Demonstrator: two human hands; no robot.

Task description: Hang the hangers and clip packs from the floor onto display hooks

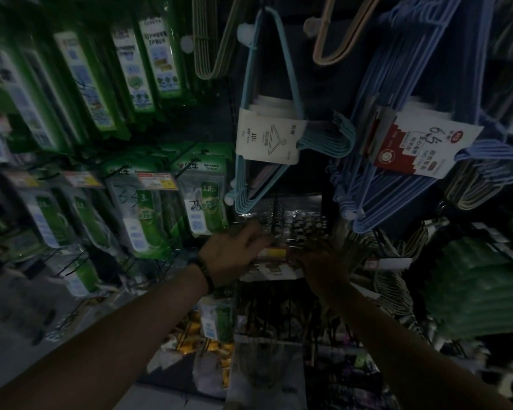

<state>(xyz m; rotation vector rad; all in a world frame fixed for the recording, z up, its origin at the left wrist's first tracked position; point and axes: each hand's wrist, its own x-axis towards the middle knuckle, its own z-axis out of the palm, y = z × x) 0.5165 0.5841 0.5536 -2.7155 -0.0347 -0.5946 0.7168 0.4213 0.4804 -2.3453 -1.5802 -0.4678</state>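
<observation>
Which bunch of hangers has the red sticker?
The darker blue hanger bundle on the right; the pale teal bundle left of it has a white label.

The clip pack (293,220) is clear plastic film, glossy and crinkled, catching small highlights; the teal hangers (246,184) and the blue hangers (376,161) look like thin wire under a smooth, satin coating; the teal bundle is wrapped in a matt white paper band (267,137), the blue one in a paper label (424,149) printed red and white. The green packs (203,199) are shiny plastic blisters over printed card, with matt paper price tags (156,180) in front; the hooks (71,263) below them are thin dark metal wire, dull in the dim light.
</observation>
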